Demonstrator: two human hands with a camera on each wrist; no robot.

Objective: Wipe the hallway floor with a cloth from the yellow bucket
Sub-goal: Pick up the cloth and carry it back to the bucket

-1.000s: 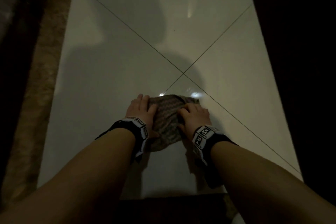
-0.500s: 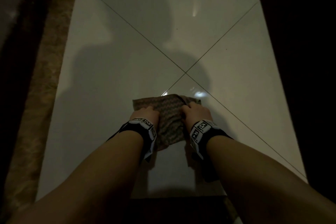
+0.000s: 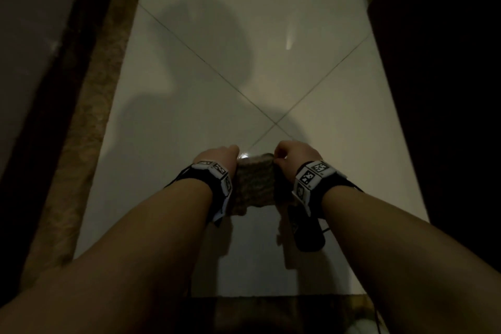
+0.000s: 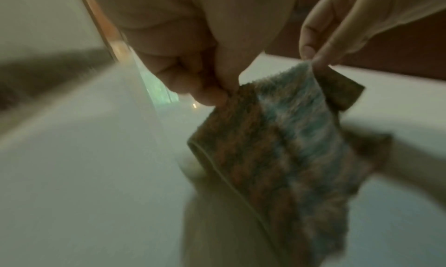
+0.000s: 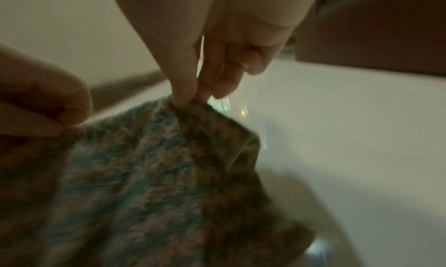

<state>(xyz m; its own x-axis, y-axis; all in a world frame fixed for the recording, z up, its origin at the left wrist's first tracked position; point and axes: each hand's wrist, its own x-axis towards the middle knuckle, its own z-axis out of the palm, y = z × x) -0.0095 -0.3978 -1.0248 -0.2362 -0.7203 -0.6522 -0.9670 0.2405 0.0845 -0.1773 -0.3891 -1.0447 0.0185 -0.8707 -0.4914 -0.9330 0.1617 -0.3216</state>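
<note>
A fuzzy brown and pale blue cloth [image 3: 254, 184] hangs between my two hands above the white tiled hallway floor [image 3: 189, 106]. My left hand [image 3: 217, 157] pinches its upper left edge between thumb and fingers, as the left wrist view shows at the cloth [image 4: 277, 156] under my left hand [image 4: 212, 92]. My right hand [image 3: 295, 156] pinches the upper right edge, seen close in the right wrist view with the cloth [image 5: 149, 166] drooping below my right hand [image 5: 193, 95]. The yellow bucket is not in view.
A speckled brown stone border [image 3: 89, 127] runs along the left of the floor, with a dark wall beyond it. A dark panel or door [image 3: 444, 89] closes off the right side. A dark threshold strip [image 3: 271, 312] lies near my body.
The cloth lay flat on the tiles under both hands; now both hands have pinched its top edge and lifted it off the floor, folded and hanging.
</note>
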